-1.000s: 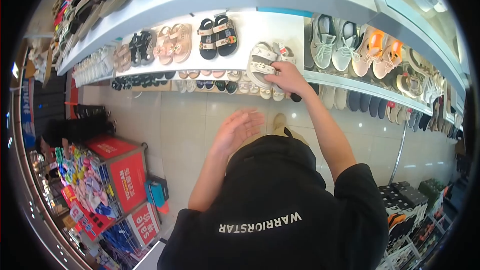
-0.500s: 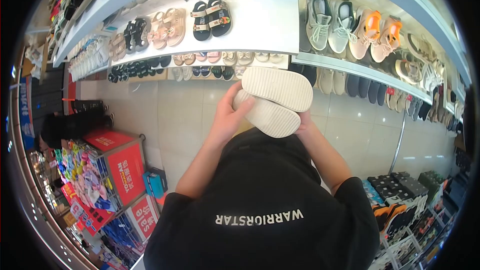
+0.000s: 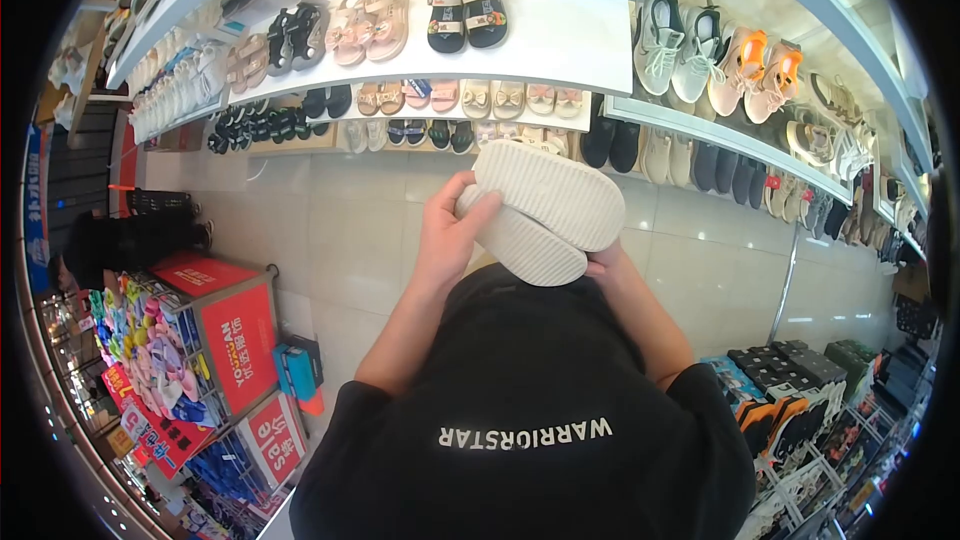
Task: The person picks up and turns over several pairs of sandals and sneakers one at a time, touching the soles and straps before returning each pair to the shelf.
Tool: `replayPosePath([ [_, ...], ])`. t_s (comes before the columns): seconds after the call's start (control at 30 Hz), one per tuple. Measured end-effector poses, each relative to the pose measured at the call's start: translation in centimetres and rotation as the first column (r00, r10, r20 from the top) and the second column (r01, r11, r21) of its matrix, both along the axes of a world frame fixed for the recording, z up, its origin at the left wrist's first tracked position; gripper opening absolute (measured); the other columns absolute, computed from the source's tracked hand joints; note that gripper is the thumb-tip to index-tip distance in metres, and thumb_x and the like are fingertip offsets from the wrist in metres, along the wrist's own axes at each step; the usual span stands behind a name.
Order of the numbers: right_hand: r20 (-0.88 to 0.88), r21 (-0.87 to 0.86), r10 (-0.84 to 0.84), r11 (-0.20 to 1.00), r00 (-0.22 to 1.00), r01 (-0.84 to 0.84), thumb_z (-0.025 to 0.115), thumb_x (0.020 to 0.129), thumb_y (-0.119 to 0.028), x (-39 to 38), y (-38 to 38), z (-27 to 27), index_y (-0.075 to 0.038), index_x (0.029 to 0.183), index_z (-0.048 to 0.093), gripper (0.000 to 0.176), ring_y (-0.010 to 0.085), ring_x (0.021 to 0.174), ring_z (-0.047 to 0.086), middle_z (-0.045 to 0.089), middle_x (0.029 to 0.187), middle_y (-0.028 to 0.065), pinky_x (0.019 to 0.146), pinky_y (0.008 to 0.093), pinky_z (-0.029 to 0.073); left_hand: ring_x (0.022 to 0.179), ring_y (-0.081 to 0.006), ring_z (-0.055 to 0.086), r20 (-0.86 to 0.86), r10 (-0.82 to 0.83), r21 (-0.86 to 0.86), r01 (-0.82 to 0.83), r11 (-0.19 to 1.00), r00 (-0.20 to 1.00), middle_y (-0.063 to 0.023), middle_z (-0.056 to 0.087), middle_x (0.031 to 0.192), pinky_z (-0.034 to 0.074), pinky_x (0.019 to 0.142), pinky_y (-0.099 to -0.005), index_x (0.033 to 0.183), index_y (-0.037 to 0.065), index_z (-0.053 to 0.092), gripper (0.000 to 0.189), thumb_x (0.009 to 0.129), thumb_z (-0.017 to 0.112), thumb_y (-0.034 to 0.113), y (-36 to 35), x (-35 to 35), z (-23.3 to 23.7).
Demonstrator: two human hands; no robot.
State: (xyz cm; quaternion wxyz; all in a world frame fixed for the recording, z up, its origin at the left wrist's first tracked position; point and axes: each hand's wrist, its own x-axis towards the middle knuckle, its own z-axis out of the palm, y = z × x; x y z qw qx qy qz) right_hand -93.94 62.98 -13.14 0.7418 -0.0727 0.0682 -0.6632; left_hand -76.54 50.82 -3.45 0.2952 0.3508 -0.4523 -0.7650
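Observation:
A pair of off-white shoes (image 3: 548,195) is held up in front of my body, with the ribbed soles facing me. The two soles lie against each other, slightly staggered and slanting down to the right; their uppers are hidden. My left hand (image 3: 445,235) is closed on the left end of the pair, thumb pressed on the lower shoe. At the right end, my right hand (image 3: 608,262) grips from behind and below, its fingers partly hidden by the soles.
Ahead, a white shelf (image 3: 560,35) carries children's sandals (image 3: 467,13), with sneakers (image 3: 680,50) to its right. Lower rows hold more shoes. A bin with a red sign (image 3: 238,340) stands at left near a person in black (image 3: 125,245). Shoe boxes (image 3: 790,365) are at right.
The pair of shoes has tilted a little, its right end lower. My hands keep hold of it. The shelves have shifted right in view as my head turned slightly.

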Motion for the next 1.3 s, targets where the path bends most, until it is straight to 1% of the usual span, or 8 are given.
replayPosePath([
  [0.13, -0.08, 0.243, -0.086, 0.965, 0.993, 0.103, 0.042, 0.105, -0.033, 2.1, 0.6, 1.3, 0.0, 0.144, 0.038, 0.052, 0.022, 0.083, 0.073, 0.057, 0.131, 0.0227, 0.03, 0.0165, 0.045, 0.087, -0.0077, 0.063, 0.022, -0.005, 0.002, 0.005, 1.0, 1.0, -0.005, 0.068, 0.099, 0.051, 0.077, -0.0244, 0.112, -0.002, 0.061, 0.021, 0.094, 0.064, 0.008, -0.2, 2.1, -0.9],
  [0.4, -0.554, 0.366, -0.099, 0.863, 0.826, 0.349, 0.045, 0.104, -0.033, 4.0, 1.2, 3.2, -0.002, 0.141, 0.044, 0.048, 0.0213, 0.098, 0.069, 0.061, 0.127, 0.0162, 0.063, 0.0236, 0.06, 0.082, -0.0078, 0.061, -0.062, -0.047, 0.082, 0.052, 0.995, 0.997, -0.0048, 0.067, 0.095, 0.05, 0.074, -0.0239, 0.112, -0.003, 0.062, 0.023, 0.094, 0.065, 0.011, -0.7, 3.0, -1.9],
  [0.63, -0.564, 0.369, -0.173, 0.822, 0.808, 0.433, 0.045, 0.104, -0.032, 3.4, 2.3, 3.8, -0.002, 0.141, 0.044, 0.047, 0.0208, 0.095, 0.07, 0.061, 0.126, 0.0162, 0.058, 0.0219, 0.058, 0.08, -0.0065, 0.059, -0.04, -0.126, 0.058, 0.128, 0.99, 0.991, -0.0033, 0.066, 0.092, 0.049, 0.073, -0.023, 0.108, -0.002, 0.063, 0.02, 0.095, 0.066, 0.013, -1.0, 1.5, -2.3],
  [0.83, -0.141, 0.05, -0.016, 0.998, 0.99, 0.023, 0.042, 0.105, -0.029, 0.4, 0.4, 5.1, -0.002, 0.142, 0.042, 0.046, 0.0197, 0.087, 0.071, 0.063, 0.122, 0.018, 0.053, 0.0224, 0.057, 0.084, -0.0066, 0.058, -0.085, -0.084, 0.079, 0.091, 0.993, 0.993, -0.0041, 0.066, 0.097, 0.048, 0.077, -0.0239, 0.11, -0.001, 0.062, 0.021, 0.096, 0.064, 0.014, -1.0, 1.2, -3.1],
  [0.9, -0.521, 0.429, -0.085, 0.834, 0.849, 0.347, 0.047, 0.103, -0.025, 0.9, -0.4, 6.1, 0.0, 0.131, 0.055, 0.038, 0.0183, 0.075, 0.071, 0.069, 0.108, 0.0172, 0.048, 0.0216, 0.054, 0.103, -0.0116, 0.059, -0.075, -0.047, -0.024, 0.045, 0.999, 0.996, -0.0098, 0.062, 0.118, 0.047, 0.089, -0.028, 0.128, 0.0, 0.053, 0.034, 0.099, 0.06, 0.017, -0.8, 0.5, -3.1],
  [1.03, -0.957, 0.169, 0.111, 0.964, 0.268, 0.205, 0.061, 0.086, -0.015, -2.0, -1.5, 8.9, 0.0, 0.099, 0.07, 0.022, 0.0226, 0.065, 0.069, 0.071, 0.079, 0.0116, 0.054, 0.0312, 0.052, 0.128, -0.0225, 0.05, -0.003, -0.029, 0.045, 0.029, 0.999, 1.0, -0.0113, 0.047, 0.142, 0.043, 0.104, -0.0368, 0.146, 0.002, 0.034, 0.051, 0.104, 0.048, 0.028, 0.1, -1.5, -2.6],
  [1.17, -0.867, -0.248, -0.191, 0.967, -0.461, 0.065, 0.068, 0.074, -0.02, -3.1, -2.0, 10.1, -0.001, 0.094, 0.067, 0.027, 0.0379, 0.07, 0.066, 0.067, 0.08, 0.019, 0.064, 0.0431, 0.054, 0.13, -0.0249, 0.049, -0.463, -0.105, 0.313, 0.273, 0.91, 0.88, -0.0139, 0.046, 0.142, 0.043, 0.106, -0.0392, 0.147, 0.0, 0.031, 0.059, 0.102, 0.053, 0.033, 1.8, -3.0, -4.2],
  [1.3, -0.787, -0.217, -0.186, 0.976, -0.588, -0.019, 0.072, 0.072, -0.018, -4.3, -1.6, 11.0, -0.001, 0.099, 0.064, 0.032, 0.0367, 0.077, 0.067, 0.067, 0.086, 0.0182, 0.07, 0.0437, 0.054, 0.124, -0.0252, 0.054, -0.457, -0.141, 0.299, 0.3, 0.906, 0.879, -0.0142, 0.05, 0.137, 0.047, 0.102, -0.0408, 0.144, 0.0, 0.034, 0.059, 0.099, 0.058, 0.029, 2.6, -4.1, -4.5],
])
